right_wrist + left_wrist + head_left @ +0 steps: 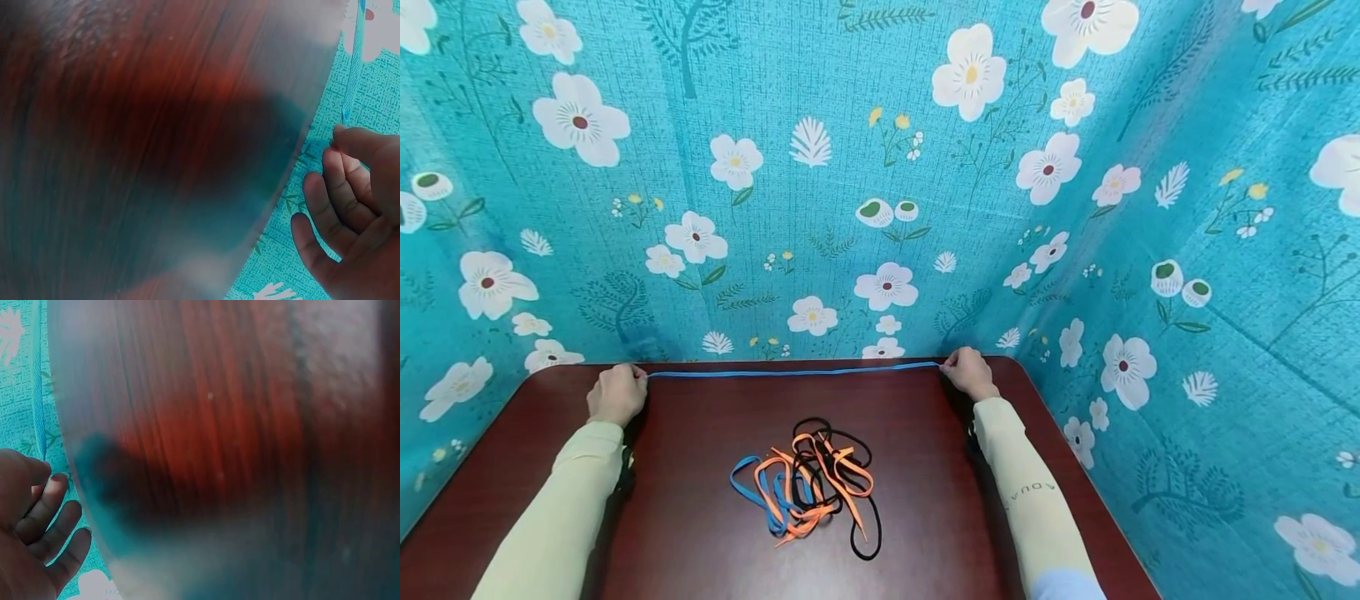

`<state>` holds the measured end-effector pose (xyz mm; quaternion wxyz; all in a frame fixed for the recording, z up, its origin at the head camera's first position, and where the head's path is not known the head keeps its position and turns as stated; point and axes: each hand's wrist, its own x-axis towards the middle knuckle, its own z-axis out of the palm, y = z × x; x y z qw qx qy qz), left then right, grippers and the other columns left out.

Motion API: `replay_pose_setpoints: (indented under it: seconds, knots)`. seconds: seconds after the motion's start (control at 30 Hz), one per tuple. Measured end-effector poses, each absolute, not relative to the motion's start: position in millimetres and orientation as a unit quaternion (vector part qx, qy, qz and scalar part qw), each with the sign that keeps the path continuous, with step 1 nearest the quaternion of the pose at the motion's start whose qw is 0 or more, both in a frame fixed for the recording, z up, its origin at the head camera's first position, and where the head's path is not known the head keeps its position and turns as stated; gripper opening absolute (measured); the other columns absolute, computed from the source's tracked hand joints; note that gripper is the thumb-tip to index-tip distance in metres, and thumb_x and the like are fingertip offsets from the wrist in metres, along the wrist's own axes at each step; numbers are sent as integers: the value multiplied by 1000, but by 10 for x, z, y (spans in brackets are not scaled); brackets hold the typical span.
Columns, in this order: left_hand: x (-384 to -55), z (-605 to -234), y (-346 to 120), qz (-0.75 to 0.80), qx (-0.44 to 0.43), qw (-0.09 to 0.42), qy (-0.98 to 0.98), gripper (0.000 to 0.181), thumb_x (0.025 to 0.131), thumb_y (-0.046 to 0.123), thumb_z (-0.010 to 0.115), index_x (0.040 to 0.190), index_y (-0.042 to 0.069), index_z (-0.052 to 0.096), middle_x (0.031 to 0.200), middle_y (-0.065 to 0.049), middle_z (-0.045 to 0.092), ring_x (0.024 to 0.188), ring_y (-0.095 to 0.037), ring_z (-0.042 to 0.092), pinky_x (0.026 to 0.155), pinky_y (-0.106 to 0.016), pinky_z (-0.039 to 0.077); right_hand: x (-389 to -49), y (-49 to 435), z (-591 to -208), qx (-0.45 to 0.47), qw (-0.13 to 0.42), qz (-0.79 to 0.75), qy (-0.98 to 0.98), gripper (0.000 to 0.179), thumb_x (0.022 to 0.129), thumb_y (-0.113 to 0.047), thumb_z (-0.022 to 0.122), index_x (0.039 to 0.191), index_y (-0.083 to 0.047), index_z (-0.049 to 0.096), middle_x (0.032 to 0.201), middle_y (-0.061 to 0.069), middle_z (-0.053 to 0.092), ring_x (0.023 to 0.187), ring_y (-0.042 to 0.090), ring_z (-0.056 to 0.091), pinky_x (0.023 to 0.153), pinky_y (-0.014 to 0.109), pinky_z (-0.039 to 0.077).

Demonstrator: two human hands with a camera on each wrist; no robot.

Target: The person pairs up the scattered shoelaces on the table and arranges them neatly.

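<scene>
A flat blue shoelace (790,372) stretches nearly straight between both hands, along the far edge of the table. My left hand (617,395) pinches its left end between thumb and index finger; in the left wrist view the lace (39,406) runs up from those fingertips. At the right end, my right hand (970,373) pinches the other tip, and the right wrist view shows the lace (354,62) rising from thumb and forefinger. The remaining fingers of each hand are loosely bent. Closer to me lies a tangled pile of orange laces (842,467), black laces (877,533) and a blue lace (741,483).
The dark red-brown table (700,550) has a glossy top and rounded far corners. A turquoise flowered cloth (820,250) hangs right behind its far edge and along the right side. Both forearms, in pale sleeves (580,475), reach across the table on either side of the pile.
</scene>
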<state>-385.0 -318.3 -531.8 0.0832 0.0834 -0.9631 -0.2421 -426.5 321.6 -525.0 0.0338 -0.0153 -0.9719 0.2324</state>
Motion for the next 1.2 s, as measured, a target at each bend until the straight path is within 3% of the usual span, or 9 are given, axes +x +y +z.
replay_pose_setpoints:
  seconds: [0.2, 0.5, 0.67, 0.93, 1.1, 1.2]
  knots:
    - [-3893, -5328, -3178, -245, 85, 57, -964, 20, 96, 11, 53, 78, 4, 62, 80, -20, 62, 72, -34, 59, 59, -48, 47, -4296, 3189, -5289, -31, 15, 226, -974, 23, 96, -22, 71, 78, -8, 71, 76, 8, 66, 72, 23, 61, 68, 41, 52]
    - [-3932, -5368, -3163, -212, 54, 70, -973, 17, 95, 9, 58, 84, 0, 66, 85, -23, 67, 74, -37, 62, 67, -57, 49, -4271, 3175, -5266, -33, 1, 228, -973, 17, 97, -20, 71, 85, -7, 73, 84, 9, 68, 77, 24, 61, 74, 45, 54]
    - [-3927, -5369, -3174, -214, 42, 68, -973, 16, 94, 9, 61, 96, -5, 69, 99, -29, 68, 81, -42, 63, 69, -59, 50, -4291, 3190, -5297, -41, -9, 227, -973, 16, 96, -22, 72, 89, -8, 73, 88, 9, 69, 80, 24, 62, 75, 44, 53]
    - [-3841, -5296, -3198, -220, 18, 37, -975, 31, 91, 9, 63, 114, -12, 64, 118, -36, 62, 96, -48, 61, 76, -62, 51, -4243, 3212, -5306, -35, -4, 237, -971, 16, 93, -21, 75, 97, -6, 73, 96, 12, 70, 85, 26, 63, 78, 48, 53]
    - [-3788, -5156, -3046, -223, -22, 34, -974, 38, 90, 9, 67, 120, -13, 62, 122, -37, 60, 100, -49, 60, 80, -64, 51, -4151, 3135, -5219, -12, 5, 253, -967, 16, 94, -18, 74, 102, -4, 73, 98, 13, 72, 84, 26, 65, 80, 47, 55]
    - [-3747, -5042, -2878, -229, -77, 38, -970, 35, 89, 9, 69, 117, -11, 64, 114, -33, 64, 94, -43, 62, 77, -61, 52, -4067, 3001, -5127, 11, 8, 266, -964, 16, 94, -15, 73, 104, -2, 73, 98, 14, 72, 83, 26, 66, 79, 46, 57]
